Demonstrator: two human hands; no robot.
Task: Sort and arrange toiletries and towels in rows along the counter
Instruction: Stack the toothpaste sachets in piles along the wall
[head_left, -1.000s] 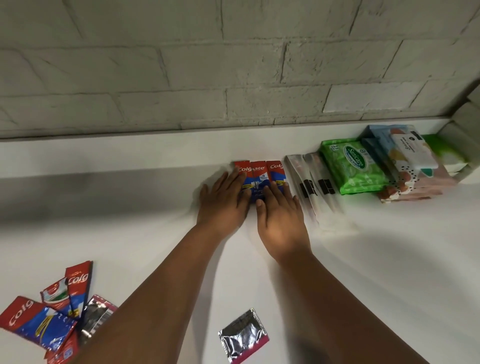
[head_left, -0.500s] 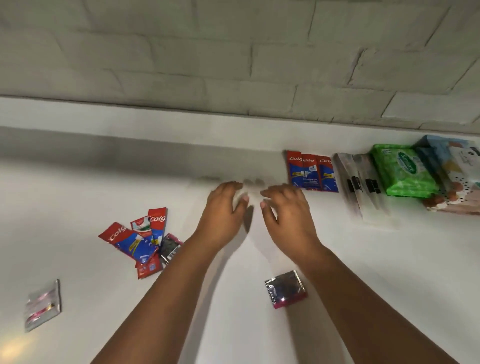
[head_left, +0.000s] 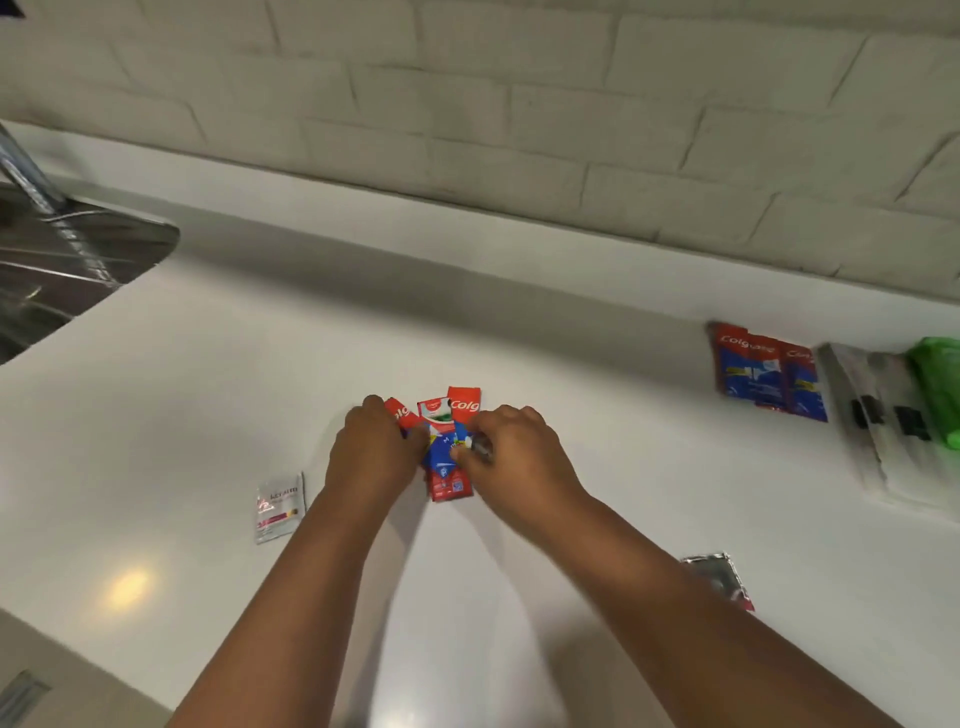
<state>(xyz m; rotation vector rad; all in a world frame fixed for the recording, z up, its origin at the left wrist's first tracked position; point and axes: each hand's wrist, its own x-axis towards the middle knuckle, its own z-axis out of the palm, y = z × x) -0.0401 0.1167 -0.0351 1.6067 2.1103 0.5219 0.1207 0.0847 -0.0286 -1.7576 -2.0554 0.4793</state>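
- Both forearms reach up from the bottom edge of the frame and meet at the centre, over a loose pile of toothpaste sachets (head_left: 448, 447) lying on the white counter (head_left: 208, 395).
- The left hand (head_left: 375, 457) is palm down at the pile's left side, fingers bent onto the sachets; whether it grips or only presses them cannot be told.
- The right hand (head_left: 519, 457) sits at the pile's right side, its fingers curled in and pinching the edge of a sachet.
- The sachets are flat, glossy foil packets in red and blue, overlapping at angles.
- At the right of the frame, a row of three matching sachets (head_left: 769, 376) lies side by side near the wall.
- Just right of them are clear plastic packets (head_left: 878, 415) with black marks, then a green soft pack (head_left: 940, 395) cut by the frame edge.
- A small pale sachet (head_left: 278, 506) lies left of the left forearm.
- A crinkled silver sachet (head_left: 719, 579) lies at the lower right, beside the right forearm.
- A steel sink (head_left: 62, 260) fills the upper left; the wall (head_left: 519, 104) is rough, pale brick.
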